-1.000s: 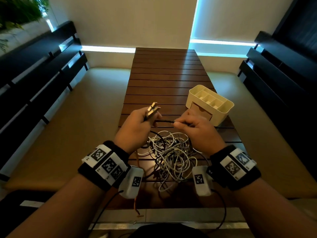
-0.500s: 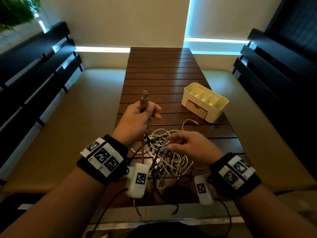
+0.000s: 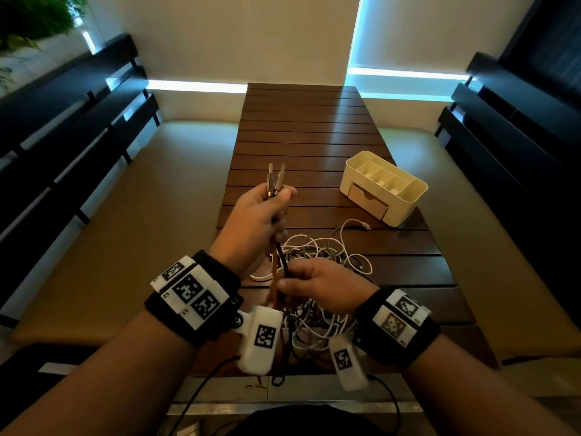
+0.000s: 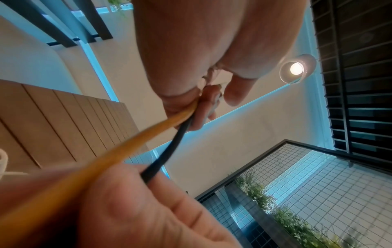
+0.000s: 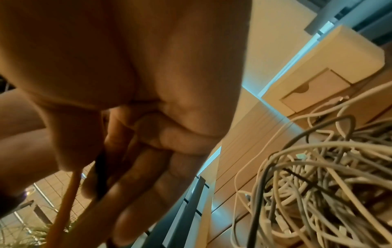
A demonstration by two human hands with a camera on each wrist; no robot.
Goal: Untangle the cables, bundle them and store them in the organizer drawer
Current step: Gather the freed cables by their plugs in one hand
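Head view: the left hand (image 3: 251, 225) clenches an orange cable (image 3: 274, 278) and a black cable (image 3: 282, 261) upright, plugs (image 3: 276, 177) pointing up and away. Below, the right hand (image 3: 323, 286) pinches both over the cable tangle (image 3: 320, 256) near the desk's (image 3: 301, 127) front edge. Beyond lie bare slats and the organizer (image 3: 385, 187), its drawer (image 3: 367, 199) closed, at the right edge.

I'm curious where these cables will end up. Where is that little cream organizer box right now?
In the head view the organizer stands on the wooden table, ahead and to the right of both hands, just beyond the cable tangle, its drawer closed.
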